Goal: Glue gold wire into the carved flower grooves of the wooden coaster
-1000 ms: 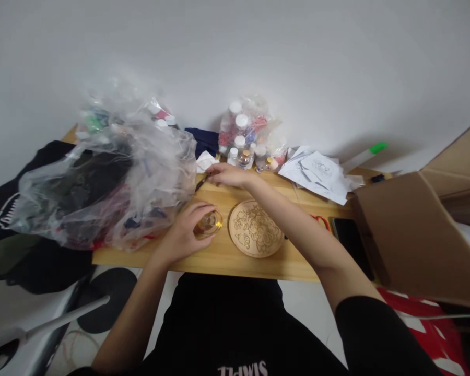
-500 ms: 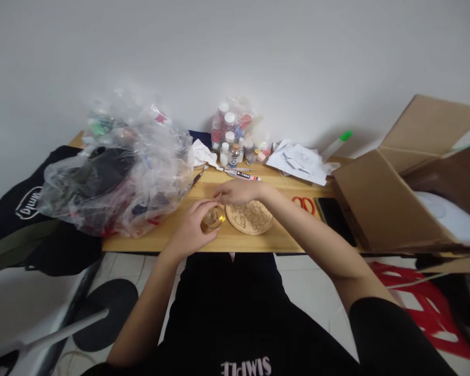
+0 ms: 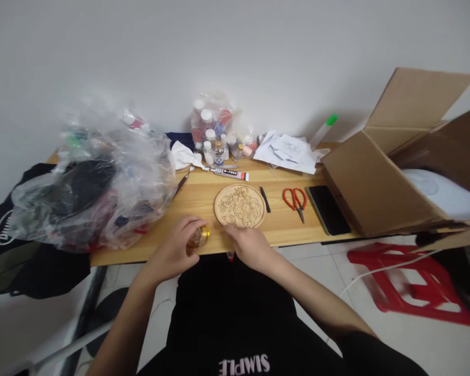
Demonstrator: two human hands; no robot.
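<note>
Head view of a wooden worktop (image 3: 198,196), both of my hands at its near edge. My left hand (image 3: 175,246) curls around a small clear jar (image 3: 198,237) with a gold rim, fingers over the far side and thumb on the near side; the jar tilts, its rim toward the right. My right hand (image 3: 251,246) has its fingers drawn in and pointing left, their tips at the near edge of a round wooden board (image 3: 241,205); I cannot tell whether they pinch anything or touch the board. The board, patterned with flowers, lies flat on the worktop, right of the jar and apart from it. Just right of the board lies a slim black stick (image 3: 265,199), then red-handled scissors (image 3: 295,201) and a phone (image 3: 329,210) beside an open cardboard box (image 3: 364,188). Behind the board I see a tube (image 3: 232,173) marked B-7000, small bottles (image 3: 218,154), and, farther right, loose papers (image 3: 288,152). A large plastic bag (image 3: 137,183) fills the left side, a dark pen (image 3: 183,181) next to it.
</note>
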